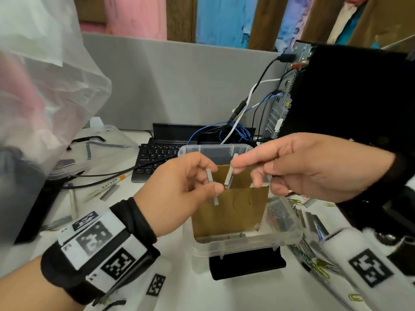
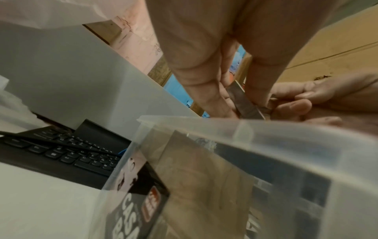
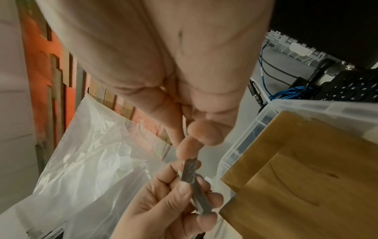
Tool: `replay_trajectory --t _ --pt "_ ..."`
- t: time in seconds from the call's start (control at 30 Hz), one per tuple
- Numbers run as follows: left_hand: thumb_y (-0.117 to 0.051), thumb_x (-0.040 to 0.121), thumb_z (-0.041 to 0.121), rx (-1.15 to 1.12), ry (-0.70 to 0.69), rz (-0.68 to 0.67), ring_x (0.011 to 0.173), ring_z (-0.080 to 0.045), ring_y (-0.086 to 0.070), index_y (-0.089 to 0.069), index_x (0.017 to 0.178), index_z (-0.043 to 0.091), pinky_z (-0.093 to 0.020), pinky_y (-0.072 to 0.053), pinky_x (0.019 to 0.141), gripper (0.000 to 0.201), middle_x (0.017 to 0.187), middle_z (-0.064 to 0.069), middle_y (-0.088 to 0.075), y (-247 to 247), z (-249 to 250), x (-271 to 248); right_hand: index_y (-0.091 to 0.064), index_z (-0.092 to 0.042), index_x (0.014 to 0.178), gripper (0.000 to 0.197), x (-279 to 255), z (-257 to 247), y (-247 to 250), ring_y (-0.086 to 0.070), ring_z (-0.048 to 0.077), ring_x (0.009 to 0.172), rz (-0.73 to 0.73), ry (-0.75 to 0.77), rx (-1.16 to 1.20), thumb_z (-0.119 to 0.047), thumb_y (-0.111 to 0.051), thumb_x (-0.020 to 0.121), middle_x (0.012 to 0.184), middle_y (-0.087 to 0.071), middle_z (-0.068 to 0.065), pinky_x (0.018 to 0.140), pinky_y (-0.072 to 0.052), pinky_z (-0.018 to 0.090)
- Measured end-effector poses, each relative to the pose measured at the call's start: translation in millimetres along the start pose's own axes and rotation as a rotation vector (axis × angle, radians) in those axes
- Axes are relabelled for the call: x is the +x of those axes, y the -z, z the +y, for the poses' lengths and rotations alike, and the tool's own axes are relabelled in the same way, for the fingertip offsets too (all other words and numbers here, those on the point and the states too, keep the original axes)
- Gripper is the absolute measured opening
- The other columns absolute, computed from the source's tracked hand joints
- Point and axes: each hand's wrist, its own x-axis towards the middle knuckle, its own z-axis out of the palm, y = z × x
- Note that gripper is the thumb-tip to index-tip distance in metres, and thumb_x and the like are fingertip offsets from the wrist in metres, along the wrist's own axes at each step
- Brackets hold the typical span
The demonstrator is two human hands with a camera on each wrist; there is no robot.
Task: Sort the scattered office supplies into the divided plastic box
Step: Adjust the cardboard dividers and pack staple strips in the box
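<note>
Head view first: both my hands meet above the clear plastic box (image 1: 242,244), which sits on the white desk (image 1: 224,295) in front of the keyboard (image 1: 155,160). My left hand (image 1: 179,194) pinches one grey staple strip (image 1: 212,187) between thumb and curled fingers, the strip standing nearly upright. My right hand (image 1: 314,167) pinches a second staple strip (image 1: 229,176) at its upper end, its lower end hanging just beside my left thumb. Brown cardboard dividers (image 1: 231,212) split the box, and strips already lie along its near wall. More staple strips and coloured paper clips (image 1: 318,265) lie scattered on the desk to my right. To do this step well, I judge I should line the two strips up side by side, then lower them flat into the near compartment without snagging the cardboard.

Left wrist view: my thumb and fingers close on the strip (image 2: 243,100) just above the box rim (image 2: 225,122), with my right fingertips (image 2: 294,106) touching its far end.

Right wrist view: my right fingertips (image 3: 188,150) grip the top of a dark strip (image 3: 191,171), and my left hand (image 3: 175,202) wraps the lower part, just beside the cardboard and outside the box wall (image 3: 241,145). Whether the two strips touch, I cannot tell.
</note>
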Motion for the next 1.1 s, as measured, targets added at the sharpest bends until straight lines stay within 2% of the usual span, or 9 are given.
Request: replay_trajectory --t 0.13,0.27,0.37,0.47,0.6,0.63,0.87,1.0,1.1 --pt "-0.066 0.083 0.005 -0.135 0.095 -0.048 0.076 -0.026 -0.071 -0.060 0.102 0.011 -0.038 -0.060 0.068 0.021 0.065 0.007 -0.061 -1 8 1 -0.065 0.002 0.109 0.040 1 12 -5 -0.061 0.010 0.072 0.007 0.100 0.026 0.002 -0.047 0.073 0.105 -0.068 0.014 0.049 -0.042 0.018" --pt "-0.065 0.079 0.009 -0.238 0.140 -0.091 0.080 -0.026 -0.072 -0.059 0.108 0.009 -0.033 -0.060 0.066 0.029 0.067 0.004 -0.064 -2 15 -2 -0.068 -0.002 0.107 0.031 1 23 -8 -0.067 0.014 0.089 0.068 0.174 0.041 0.009 -0.047 0.086 0.106 -0.069 0.014 0.055 -0.048 0.016" --pt "-0.065 0.073 0.015 -0.285 0.161 -0.111 0.082 -0.029 -0.072 -0.060 0.112 0.009 -0.032 -0.060 0.065 0.040 0.075 -0.006 -0.066 -4 20 -2 -0.073 -0.006 0.098 0.030 2 30 -11 -0.068 0.017 0.092 0.104 0.228 0.078 0.003 -0.051 0.079 0.101 -0.071 0.013 0.058 -0.048 0.018" --pt "-0.066 0.072 0.015 -0.306 0.166 -0.114 0.082 -0.029 -0.072 -0.058 0.114 0.008 -0.032 -0.059 0.063 0.043 0.090 -0.022 -0.067 -7 22 -1 -0.073 -0.005 0.094 0.025 3 31 -15 -0.067 0.015 0.083 0.182 0.258 0.050 0.008 -0.053 0.088 0.091 -0.072 0.012 0.057 -0.043 0.022" --pt "-0.065 0.072 0.016 -0.261 0.120 -0.114 0.077 -0.024 -0.071 -0.057 0.109 0.010 -0.032 -0.058 0.063 0.038 0.075 -0.002 -0.070 -14 27 1 -0.068 -0.009 0.078 0.002 7 32 -26 -0.063 0.011 0.066 0.300 0.261 -0.001 -0.009 -0.068 0.080 0.073 -0.068 0.009 0.051 -0.040 0.023" --pt "-0.066 0.071 0.017 -0.247 0.106 -0.112 0.076 -0.023 -0.071 -0.057 0.108 0.010 -0.031 -0.059 0.062 0.038 0.074 0.000 -0.070 -15 28 1 -0.065 -0.009 0.076 0.006 8 34 -28 -0.061 0.011 0.061 0.325 0.259 -0.007 -0.009 -0.071 0.079 0.069 -0.066 0.009 0.049 -0.040 0.022" --pt "-0.066 0.073 0.015 -0.222 0.085 -0.101 0.077 -0.023 -0.071 -0.056 0.113 0.009 -0.028 -0.058 0.063 0.042 0.077 -0.003 -0.072 -21 32 0 -0.054 -0.013 0.092 0.019 9 35 -26 -0.057 0.010 0.057 0.379 0.260 -0.006 -0.001 -0.066 0.083 0.066 -0.062 0.001 0.043 -0.036 0.020" --pt "-0.065 0.070 0.014 -0.276 0.111 -0.103 0.081 -0.027 -0.072 -0.056 0.117 0.012 -0.031 -0.060 0.066 0.048 0.077 -0.006 -0.071 -19 32 -1 -0.057 -0.010 0.093 0.013 6 36 -19 -0.058 0.011 0.060 0.371 0.309 0.052 0.002 -0.059 0.087 0.070 -0.063 0.004 0.043 -0.037 0.021" --pt "-0.063 0.073 0.013 -0.292 0.116 -0.126 0.083 -0.026 -0.072 -0.056 0.119 0.011 -0.031 -0.059 0.068 0.046 0.091 -0.011 -0.074 -19 33 -1 -0.055 -0.011 0.092 0.013 3 37 -18 -0.061 0.014 0.065 0.327 0.341 0.062 0.002 -0.057 0.089 0.076 -0.063 0.010 0.044 -0.037 0.022"
